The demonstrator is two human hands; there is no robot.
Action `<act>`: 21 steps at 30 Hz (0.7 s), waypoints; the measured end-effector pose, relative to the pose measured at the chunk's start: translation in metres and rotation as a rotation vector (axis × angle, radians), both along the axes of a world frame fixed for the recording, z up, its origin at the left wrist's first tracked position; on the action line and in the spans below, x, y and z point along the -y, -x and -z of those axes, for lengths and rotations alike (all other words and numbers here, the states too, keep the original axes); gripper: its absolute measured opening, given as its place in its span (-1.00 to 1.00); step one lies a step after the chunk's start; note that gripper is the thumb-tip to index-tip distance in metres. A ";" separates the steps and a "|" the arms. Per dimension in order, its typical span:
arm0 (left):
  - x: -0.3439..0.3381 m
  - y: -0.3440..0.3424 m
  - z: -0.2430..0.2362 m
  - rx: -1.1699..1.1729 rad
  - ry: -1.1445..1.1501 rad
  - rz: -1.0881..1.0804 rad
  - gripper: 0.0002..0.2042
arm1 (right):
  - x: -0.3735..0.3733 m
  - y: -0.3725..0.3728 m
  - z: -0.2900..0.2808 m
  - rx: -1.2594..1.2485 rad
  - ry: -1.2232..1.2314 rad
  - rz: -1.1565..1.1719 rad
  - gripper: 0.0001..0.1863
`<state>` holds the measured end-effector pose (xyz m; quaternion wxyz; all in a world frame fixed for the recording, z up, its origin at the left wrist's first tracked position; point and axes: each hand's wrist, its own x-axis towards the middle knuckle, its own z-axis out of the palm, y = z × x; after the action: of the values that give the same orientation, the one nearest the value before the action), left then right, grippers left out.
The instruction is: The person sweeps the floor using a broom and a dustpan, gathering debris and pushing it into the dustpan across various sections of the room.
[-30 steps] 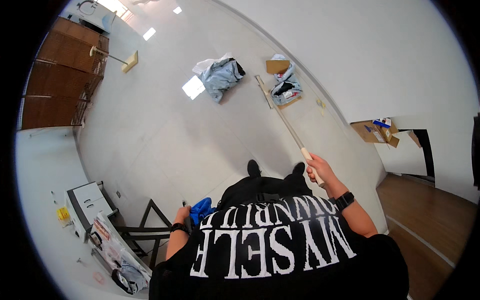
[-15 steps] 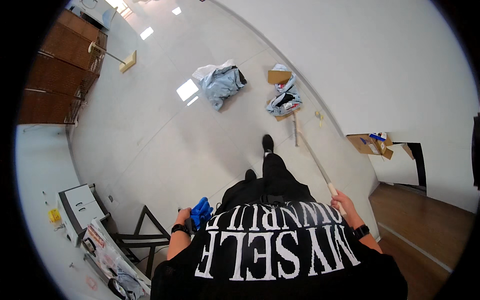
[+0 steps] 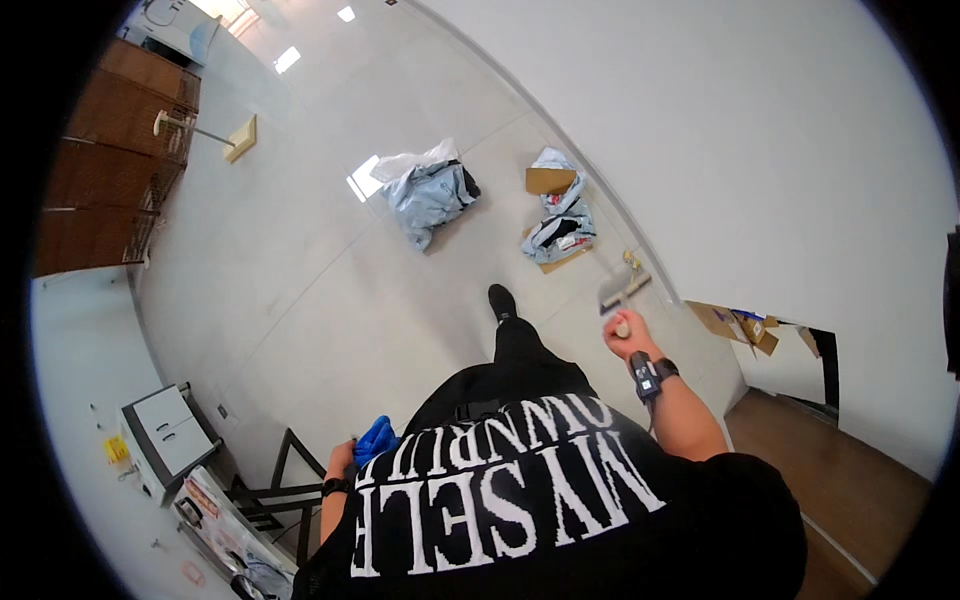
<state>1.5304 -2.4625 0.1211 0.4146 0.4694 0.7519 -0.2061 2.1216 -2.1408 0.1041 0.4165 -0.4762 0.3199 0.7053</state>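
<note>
My right hand (image 3: 625, 332) grips the pale handle (image 3: 622, 328) of a long tool, now seen almost end-on, with its flat cross head (image 3: 630, 290) low over the floor beside a small yellow item (image 3: 631, 258). My left hand (image 3: 340, 458), low by my left hip, is closed on a bunched blue cloth item (image 3: 376, 436), partly hidden by my body. Ahead lie a grey-blue plastic bag bundle (image 3: 425, 200) with white wrapping, and a second pile of bags (image 3: 555, 232) with cardboard (image 3: 548, 180) by the wall.
A white wall (image 3: 740, 140) curves along the right, with cardboard boxes (image 3: 715, 318) and a brown floor (image 3: 870, 480) lower down. At left are brown panels (image 3: 110, 170), a T-shaped stand (image 3: 240, 138), a white cabinet (image 3: 165, 430) and a black frame (image 3: 285, 455).
My right hand has swung forward and up, turning the tool so its head has moved from among the bags toward the right wall. My feet have stepped, and the bags appear lower in view.
</note>
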 end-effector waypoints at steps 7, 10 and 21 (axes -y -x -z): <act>-0.044 -0.026 -0.012 -0.036 -0.039 -0.142 -0.84 | -0.160 0.128 -0.010 -0.203 -0.167 -0.313 -0.85; -0.036 -0.031 -0.006 0.000 -0.104 -0.041 -0.85 | -0.224 0.196 -0.030 -0.184 -0.205 -0.401 -0.82; -0.028 -0.016 -0.043 -0.082 -0.119 -0.133 -0.86 | -0.310 0.281 -0.031 -0.207 -0.521 -0.691 -0.89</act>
<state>1.5465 -2.4347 0.1639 0.3677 0.4334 0.8087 -0.1517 1.8401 -1.8312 0.1349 0.2282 -0.3611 -0.0062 0.9041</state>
